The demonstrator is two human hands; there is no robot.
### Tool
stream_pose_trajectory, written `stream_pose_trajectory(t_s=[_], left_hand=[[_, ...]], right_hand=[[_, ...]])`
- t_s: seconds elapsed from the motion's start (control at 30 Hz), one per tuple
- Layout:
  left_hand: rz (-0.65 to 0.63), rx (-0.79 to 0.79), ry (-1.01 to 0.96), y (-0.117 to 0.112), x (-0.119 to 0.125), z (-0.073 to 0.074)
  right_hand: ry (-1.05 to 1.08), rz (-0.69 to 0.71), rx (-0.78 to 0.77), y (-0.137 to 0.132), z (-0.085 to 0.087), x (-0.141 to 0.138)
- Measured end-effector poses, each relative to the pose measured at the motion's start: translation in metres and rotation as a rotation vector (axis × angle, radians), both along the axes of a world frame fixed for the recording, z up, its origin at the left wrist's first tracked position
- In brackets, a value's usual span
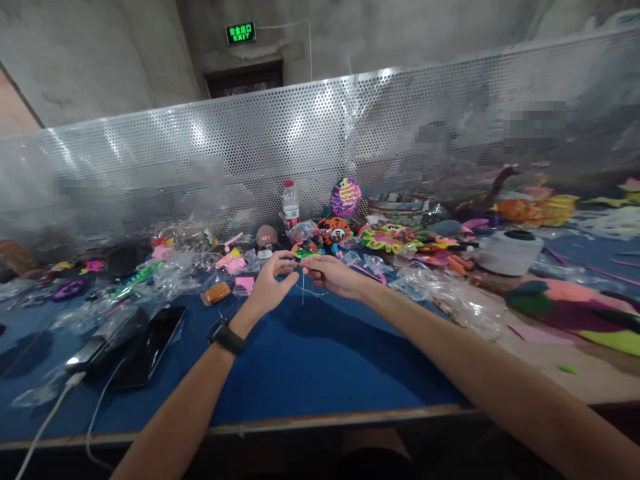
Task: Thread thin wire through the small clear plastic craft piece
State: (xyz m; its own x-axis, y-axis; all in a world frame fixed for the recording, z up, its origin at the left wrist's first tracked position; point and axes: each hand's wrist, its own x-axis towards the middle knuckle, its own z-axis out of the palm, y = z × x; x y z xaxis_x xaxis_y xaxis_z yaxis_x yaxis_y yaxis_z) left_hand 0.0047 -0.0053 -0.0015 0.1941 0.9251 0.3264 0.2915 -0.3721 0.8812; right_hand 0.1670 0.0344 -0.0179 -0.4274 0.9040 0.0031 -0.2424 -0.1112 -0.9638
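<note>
Above the blue table, both hands are raised close together. My right hand is closed in a pinch on a thin pale strand, which hangs below the fingertips. A fine loop seems to curve beside it; whether it is wire or thread I cannot make out. My left hand is just left of the pinch, its thumb and curved fingers apart, with nothing clearly between them. A dark watch is on the left wrist. Behind the hands lies a small green and yellow piece, partly covered.
Phones with white cables lie at the left front. Clear plastic wrappers and colourful craft pieces crowd the back and right. A red-capped bottle and a white tub stand there. A perforated metal screen rises behind.
</note>
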Motion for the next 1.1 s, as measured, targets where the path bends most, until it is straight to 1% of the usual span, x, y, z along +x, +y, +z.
stream_pose_trajectory(t_s=[0.07,0.13,0.27,0.33,0.47,0.6,0.7,0.8,0.97,1.1], left_hand=[[-0.003,0.176,0.153,-0.001,0.0,0.0],[-0.01,0.291,0.288,-0.001,-0.001,-0.002],[-0.007,0.393,0.408,0.001,-0.002,-0.005],[-0.008,0.421,0.44,0.002,-0.004,-0.006],[-0.006,0.398,0.468,0.003,-0.007,-0.005],[0.014,0.321,0.421,0.004,-0.009,-0.004],[0.044,0.299,0.39,0.007,-0.011,-0.006],[0.07,0.298,0.4,0.01,-0.013,-0.008],[0.067,0.324,0.469,0.012,-0.014,-0.01],[0.07,0.365,0.539,0.012,-0.015,-0.011]], right_hand=[[-0.04,0.012,-0.009,0.001,-0.002,0.001],[-0.086,0.031,-0.001,0.002,-0.004,0.002],[-0.13,0.117,0.064,0.002,-0.006,0.003],[-0.152,0.125,0.124,0.002,-0.006,0.003],[-0.19,0.1,0.22,0.0,-0.005,0.003],[-0.207,0.104,0.27,0.0,-0.003,0.004],[-0.225,0.104,0.306,0.0,-0.003,0.005],[-0.242,0.088,0.312,0.002,-0.004,0.005],[-0.299,0.06,0.349,0.004,-0.007,0.004],[-0.358,0.094,0.357,0.003,-0.006,0.006]])
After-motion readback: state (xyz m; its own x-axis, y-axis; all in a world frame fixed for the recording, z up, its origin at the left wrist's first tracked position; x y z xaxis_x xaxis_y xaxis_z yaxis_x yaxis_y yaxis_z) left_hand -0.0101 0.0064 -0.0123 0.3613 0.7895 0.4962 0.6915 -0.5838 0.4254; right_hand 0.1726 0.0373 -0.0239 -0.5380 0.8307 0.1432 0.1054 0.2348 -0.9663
